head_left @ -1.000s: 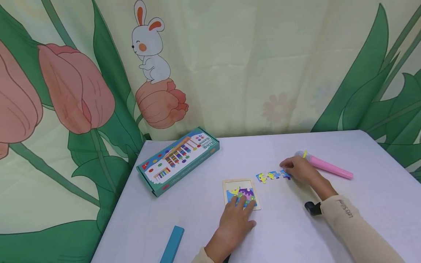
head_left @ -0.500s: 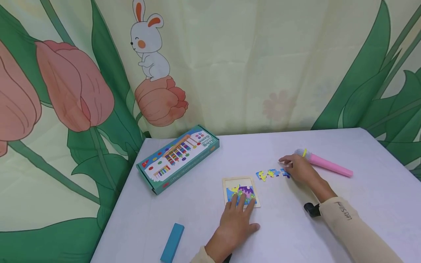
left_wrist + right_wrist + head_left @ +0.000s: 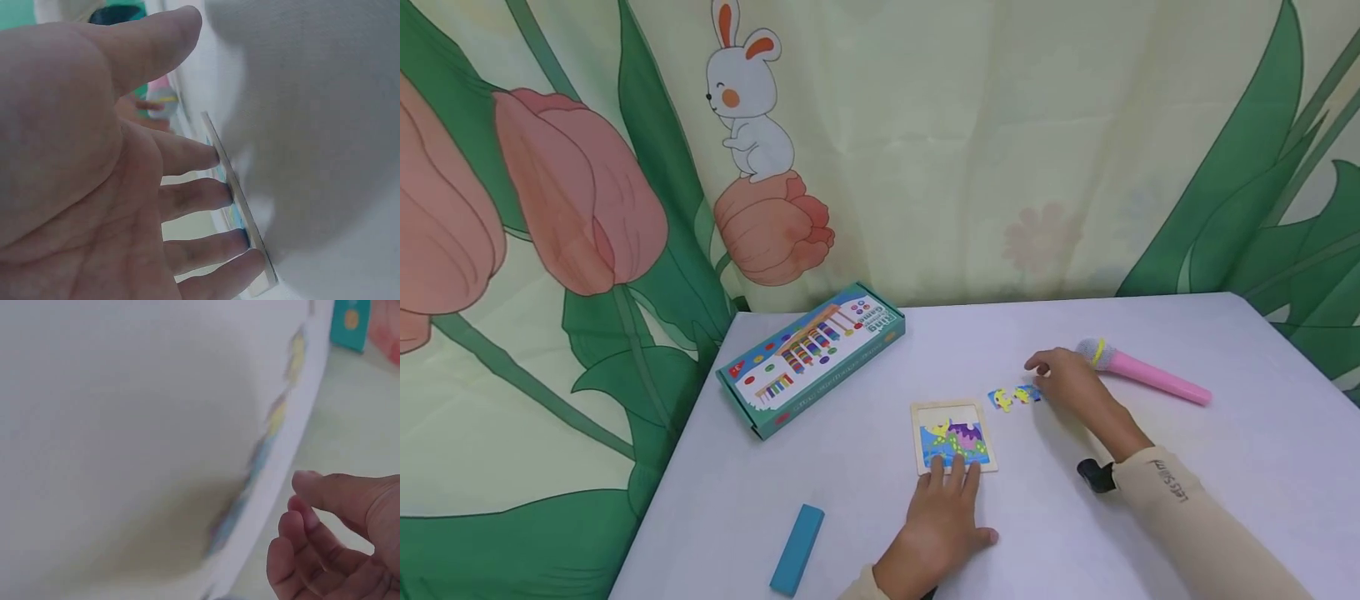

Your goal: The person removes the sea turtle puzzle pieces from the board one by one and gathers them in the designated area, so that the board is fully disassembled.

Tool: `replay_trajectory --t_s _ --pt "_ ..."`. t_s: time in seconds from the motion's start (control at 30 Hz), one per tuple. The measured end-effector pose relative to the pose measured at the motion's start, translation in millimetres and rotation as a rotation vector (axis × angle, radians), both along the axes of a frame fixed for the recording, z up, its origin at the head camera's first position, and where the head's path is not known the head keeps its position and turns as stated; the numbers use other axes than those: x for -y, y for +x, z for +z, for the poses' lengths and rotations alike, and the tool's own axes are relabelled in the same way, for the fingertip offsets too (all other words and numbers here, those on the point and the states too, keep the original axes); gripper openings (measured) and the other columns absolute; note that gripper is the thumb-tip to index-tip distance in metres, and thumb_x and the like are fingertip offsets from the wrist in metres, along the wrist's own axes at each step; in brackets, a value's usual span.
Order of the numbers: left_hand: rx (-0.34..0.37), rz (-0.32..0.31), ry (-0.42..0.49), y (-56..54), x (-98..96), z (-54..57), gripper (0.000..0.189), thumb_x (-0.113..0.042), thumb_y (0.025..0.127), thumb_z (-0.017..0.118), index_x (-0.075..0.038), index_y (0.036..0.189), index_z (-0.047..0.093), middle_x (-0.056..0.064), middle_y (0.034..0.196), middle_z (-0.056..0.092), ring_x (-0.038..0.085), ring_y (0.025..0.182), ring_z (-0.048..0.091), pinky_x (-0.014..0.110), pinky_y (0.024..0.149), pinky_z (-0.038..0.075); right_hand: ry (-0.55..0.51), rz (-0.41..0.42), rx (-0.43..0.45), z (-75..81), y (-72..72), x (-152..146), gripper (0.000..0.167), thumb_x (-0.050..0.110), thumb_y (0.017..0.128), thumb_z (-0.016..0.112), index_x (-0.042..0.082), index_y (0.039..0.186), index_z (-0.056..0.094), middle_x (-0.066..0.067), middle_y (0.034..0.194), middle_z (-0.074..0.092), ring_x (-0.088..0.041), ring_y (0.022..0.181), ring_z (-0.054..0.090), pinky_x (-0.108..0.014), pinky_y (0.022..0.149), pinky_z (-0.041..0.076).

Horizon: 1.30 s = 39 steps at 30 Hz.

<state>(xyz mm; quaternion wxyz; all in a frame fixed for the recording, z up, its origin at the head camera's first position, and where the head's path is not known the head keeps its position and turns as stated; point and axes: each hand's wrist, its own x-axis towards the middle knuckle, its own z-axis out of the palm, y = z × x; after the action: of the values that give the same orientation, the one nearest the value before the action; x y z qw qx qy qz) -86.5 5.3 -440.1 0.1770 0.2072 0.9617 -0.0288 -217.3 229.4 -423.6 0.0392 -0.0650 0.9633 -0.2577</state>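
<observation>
A small wooden puzzle frame (image 3: 916, 433) lies on the table, its lower part filled with a purple, green and blue dinosaur picture (image 3: 966, 438) and its upper strip bare wood. My left hand (image 3: 942, 527) rests its straight fingertips on the frame's near edge, thumb spread out; the left wrist view shows the fingertips (image 3: 219, 195) along that edge. Loose jigsaw pieces (image 3: 1001, 400) in yellow and blue lie in a row right of the frame. Over the row's right end hovers my right hand (image 3: 1073, 387), fingers loosely bent and holding nothing, hiding part of the row.
A pink toy microphone (image 3: 1157, 377) lies just beyond the right hand. At the back left sits a green game box (image 3: 812, 358). A blue block (image 3: 797, 550) lies near the front left. A printed curtain (image 3: 925, 167) hangs behind the table.
My right hand has shifted slightly left over the pieces, covering more of the row's right end. My left hand has drawn back toward the frame's near edge, uncovering more of the picture.
</observation>
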Motion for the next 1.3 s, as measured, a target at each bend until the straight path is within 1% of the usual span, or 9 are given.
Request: replay_trajectory --t_s 0.2,0.33,0.47,0.53,0.77,0.9,1.03,1.17,1.3 --pt "-0.007 -0.012 -0.026 -1.5 0.5 -6.0 0.084 -0.071 0.091 0.061 -0.028 0.159 0.037 -0.007 0.162 0.035 0.024 0.148 0.034 0.037 0.115 0.038 -0.034 0.232 -0.011 5.0 5.9 62 0.014 -0.003 0.092 0.072 0.001 0.104 0.078 -0.008 0.094 0.072 -0.025 0.089 0.065 -0.042 0.081 0.057" --pt "-0.022 -0.032 -0.042 0.3 0.2 -4.3 0.083 -0.071 0.091 0.059 -0.027 0.158 0.038 -0.007 0.162 0.036 0.023 0.148 0.034 0.036 0.114 0.039 -0.089 0.333 0.078 -3.3 16.9 94 0.014 0.001 0.090 0.077 0.006 0.103 0.081 -0.003 0.100 0.073 -0.019 0.090 0.065 -0.037 0.083 0.058" --pt "-0.029 -0.049 -0.051 2.4 -1.5 -4.3 0.082 -0.072 0.090 0.060 -0.027 0.157 0.039 -0.009 0.160 0.037 0.022 0.147 0.034 0.034 0.111 0.040 -0.105 0.341 0.144 -11.8 27.5 109 0.015 0.002 0.086 0.081 0.007 0.100 0.081 0.001 0.097 0.069 -0.014 0.085 0.063 -0.032 0.078 0.058" --pt "-0.044 -0.058 -0.061 2.5 -1.1 -5.9 0.082 -0.072 0.090 0.059 -0.028 0.156 0.040 -0.010 0.159 0.038 0.021 0.145 0.035 0.033 0.110 0.041 -0.096 0.347 0.133 -13.4 29.8 112 0.014 0.001 0.085 0.082 0.008 0.097 0.080 0.002 0.093 0.067 -0.013 0.084 0.062 -0.032 0.078 0.057" --pt "-0.086 -0.068 -0.086 -1.6 1.1 -11.3 0.082 -0.073 0.091 0.058 -0.029 0.157 0.038 -0.009 0.159 0.038 0.021 0.145 0.035 0.034 0.110 0.042 -0.087 0.383 0.136 -10.0 24.1 116 0.016 0.000 0.086 0.081 0.011 0.093 0.071 0.004 0.086 0.062 -0.014 0.081 0.056 -0.031 0.077 0.055" --pt "-0.084 -0.062 -0.087 -2.0 1.1 -10.2 0.083 -0.073 0.091 0.058 -0.029 0.158 0.037 -0.009 0.160 0.037 0.021 0.146 0.034 0.034 0.110 0.041 -0.110 0.387 0.170 -9.3 22.8 115 0.018 -0.001 0.087 0.080 0.010 0.094 0.068 0.004 0.084 0.060 -0.014 0.080 0.055 -0.029 0.076 0.054" --pt "-0.077 -0.061 -0.091 -1.9 0.6 -7.7 0.083 -0.073 0.091 0.058 -0.029 0.158 0.037 -0.009 0.160 0.037 0.020 0.146 0.033 0.034 0.110 0.041 -0.133 0.414 0.155 -10.1 23.3 113 0.020 -0.002 0.087 0.080 0.009 0.095 0.066 0.003 0.084 0.060 -0.014 0.078 0.055 -0.028 0.074 0.054" --pt "-0.071 -0.055 -0.087 -1.2 0.2 -4.4 0.083 -0.071 0.091 0.059 -0.028 0.158 0.037 -0.009 0.160 0.036 0.020 0.146 0.033 0.033 0.111 0.040 -0.186 0.445 0.146 -10.4 22.7 108 0.017 0.000 0.089 0.078 0.012 0.095 0.067 0.004 0.086 0.061 -0.014 0.078 0.056 -0.027 0.073 0.053" --pt "-0.079 -0.054 -0.086 0.1 0.3 -1.8 0.083 -0.071 0.091 0.060 -0.028 0.157 0.038 -0.008 0.159 0.038 0.021 0.145 0.035 0.033 0.111 0.041 -0.308 0.450 0.172 -7.4 19.1 96 0.008 0.005 0.094 0.074 0.011 0.098 0.070 0.003 0.089 0.064 -0.015 0.079 0.060 -0.029 0.071 0.054"
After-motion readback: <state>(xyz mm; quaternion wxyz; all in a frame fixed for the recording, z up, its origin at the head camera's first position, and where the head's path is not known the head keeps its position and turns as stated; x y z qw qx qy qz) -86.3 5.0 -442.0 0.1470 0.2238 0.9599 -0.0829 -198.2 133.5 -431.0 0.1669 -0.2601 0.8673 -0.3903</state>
